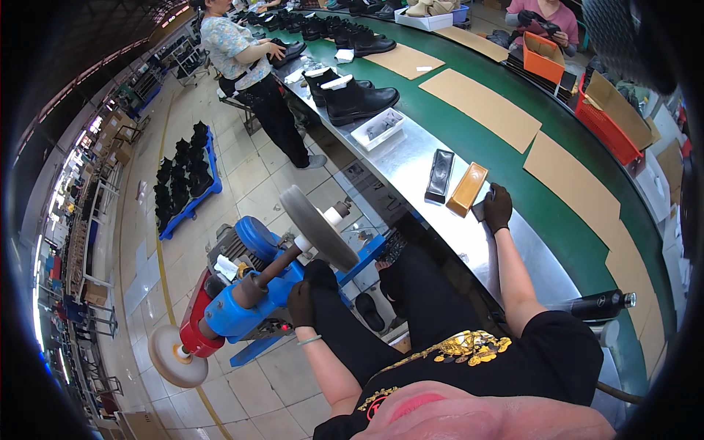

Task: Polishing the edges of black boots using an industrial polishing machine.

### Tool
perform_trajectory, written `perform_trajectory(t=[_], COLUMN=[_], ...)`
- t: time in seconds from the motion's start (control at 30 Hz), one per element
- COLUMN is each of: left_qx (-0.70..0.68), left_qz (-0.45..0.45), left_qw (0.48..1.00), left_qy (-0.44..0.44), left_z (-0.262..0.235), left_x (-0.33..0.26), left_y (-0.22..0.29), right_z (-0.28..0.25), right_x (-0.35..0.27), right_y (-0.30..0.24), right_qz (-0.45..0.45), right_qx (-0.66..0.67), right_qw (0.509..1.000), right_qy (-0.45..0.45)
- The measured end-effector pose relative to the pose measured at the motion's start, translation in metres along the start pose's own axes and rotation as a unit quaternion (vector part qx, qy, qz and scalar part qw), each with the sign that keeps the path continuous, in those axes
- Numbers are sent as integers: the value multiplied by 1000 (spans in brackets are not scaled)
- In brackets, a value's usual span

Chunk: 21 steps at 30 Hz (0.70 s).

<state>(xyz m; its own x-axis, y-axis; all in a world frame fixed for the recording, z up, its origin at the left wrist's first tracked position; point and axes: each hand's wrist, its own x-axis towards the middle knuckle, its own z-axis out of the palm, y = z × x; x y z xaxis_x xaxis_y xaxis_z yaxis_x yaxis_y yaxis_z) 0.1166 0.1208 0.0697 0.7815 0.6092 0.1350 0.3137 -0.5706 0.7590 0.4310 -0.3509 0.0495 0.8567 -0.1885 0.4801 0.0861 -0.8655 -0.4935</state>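
Note:
My right hand [500, 208], in a dark glove, is on the metal bench with its fingers closed round a small dark block [479, 212]. Beside it lie an amber bar [467, 189] and a black bar [439, 176], like polishing wax. My left hand [300, 303], also gloved, is down by my knee and the blue polishing machine [249, 304]; its fingers are hard to make out. The machine carries a grey buffing wheel [317, 226] and a pale one [178, 357]. Farther along the bench stand black ankle boots [359, 101] with white paper at their tops.
A white tray [378, 129] sits by the boots. Cardboard sheets [480, 110] lie on the green conveyor [506, 165]. A black bottle [598, 306] lies at the right. A co-worker [246, 66] stands beyond the bench; boots fill a blue pallet [192, 209].

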Motion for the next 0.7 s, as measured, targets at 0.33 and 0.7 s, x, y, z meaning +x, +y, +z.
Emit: perform_trajectory(t=[0.33,0.7], left_qx=[-26,-2], left_qz=[-32,-3], left_qw=[999,1000], left_qy=[-12,-9], left_z=[-4,0], left_x=[-1,0], left_y=[14,4], right_z=[2,2], right_x=[0,1], right_y=[4,5], right_qz=[-3,-5], right_qx=[6,8], right_qw=[1000,1000], right_qy=[-3,-3])
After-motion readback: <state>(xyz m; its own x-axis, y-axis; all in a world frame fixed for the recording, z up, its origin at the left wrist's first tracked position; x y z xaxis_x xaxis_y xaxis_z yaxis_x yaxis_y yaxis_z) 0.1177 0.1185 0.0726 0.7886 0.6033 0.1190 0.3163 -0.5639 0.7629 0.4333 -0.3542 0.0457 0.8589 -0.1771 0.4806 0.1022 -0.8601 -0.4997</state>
